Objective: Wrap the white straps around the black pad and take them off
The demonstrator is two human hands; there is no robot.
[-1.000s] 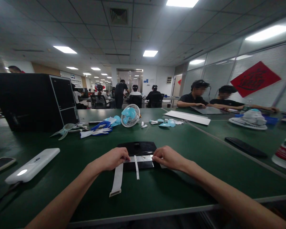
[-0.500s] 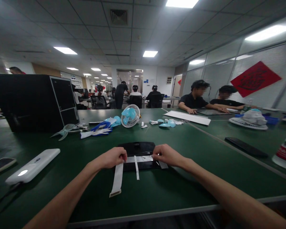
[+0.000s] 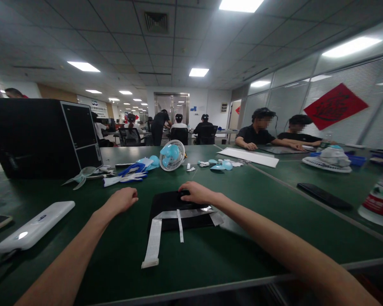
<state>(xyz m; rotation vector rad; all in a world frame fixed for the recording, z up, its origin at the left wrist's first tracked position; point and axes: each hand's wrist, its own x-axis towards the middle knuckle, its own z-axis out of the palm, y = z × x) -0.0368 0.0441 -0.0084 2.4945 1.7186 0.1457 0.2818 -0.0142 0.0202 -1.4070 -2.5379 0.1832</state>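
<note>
Both hands have been moved off the ribbon cable (image 3: 153,244), at which they were placed half a second earlier. With the clock face centred on the black panel (image 3: 161,203) and 12 o'clock pointing away from the wearer, the left hand (image 3: 123,199) has been withdrawn to between 9 and 10 o'clock, clear of the panel; its fingers are curled, nothing is seen held, and full closure cannot be confirmed. The right hand (image 3: 198,193) has been shifted to the panel's 12 o'clock edge, with thumb and forefinger placed about a small dark part; whether it is gripped cannot be told. The hands are well apart

Panel and cable are located on the green tabletop (image 3: 249,187), directly before the wearer. The cable is laid across the panel, crossed by a white strip (image 3: 180,227), with one leg extended towards 7 o'clock. Cable positioning is judged to have been paused or finished, and attention to have been passed to the panel

Black characters are carried on the red poster (image 3: 336,106) at 2 o'clock, and pale lettering on the red bottle label (image 3: 381,199) at 3 o'clock; neither can be read reliably. Lettering on the wall sign (image 3: 92,105) at 11 o'clock is too small to be read
</note>
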